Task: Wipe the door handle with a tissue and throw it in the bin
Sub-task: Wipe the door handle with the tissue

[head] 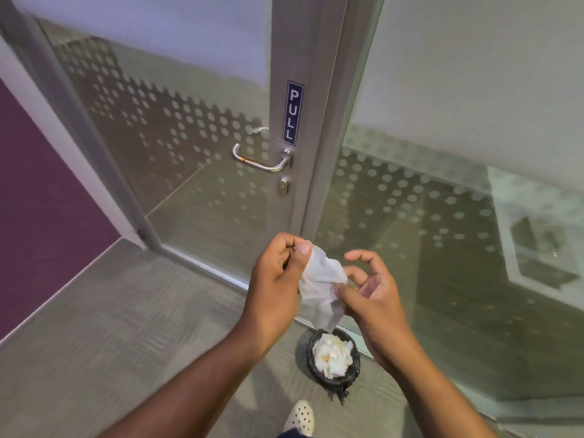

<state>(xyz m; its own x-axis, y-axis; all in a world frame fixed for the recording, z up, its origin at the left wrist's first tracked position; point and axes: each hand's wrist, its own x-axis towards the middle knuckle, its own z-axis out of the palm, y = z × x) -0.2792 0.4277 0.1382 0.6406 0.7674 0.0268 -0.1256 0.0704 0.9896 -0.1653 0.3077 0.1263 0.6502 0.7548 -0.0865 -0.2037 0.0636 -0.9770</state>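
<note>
A white tissue [320, 284] hangs crumpled between both hands in front of me. My left hand [275, 286] pinches its top edge between thumb and fingers. My right hand [373, 295] holds its lower right side with the thumb, the other fingers curled apart. The chrome lever door handle [259, 161] sits on the glass door's frame, well above and beyond the hands. A small black-lined bin [354, 373] stands on the floor below the hands, filled with crumpled white tissues [331, 354].
A blue PULL sign [293, 112] is above the handle and a keyhole [283, 186] below it. Frosted dotted glass panels [442, 200] flank the door. A purple wall [41, 200] is at left. My white perforated shoe [300, 417] stands near the bin.
</note>
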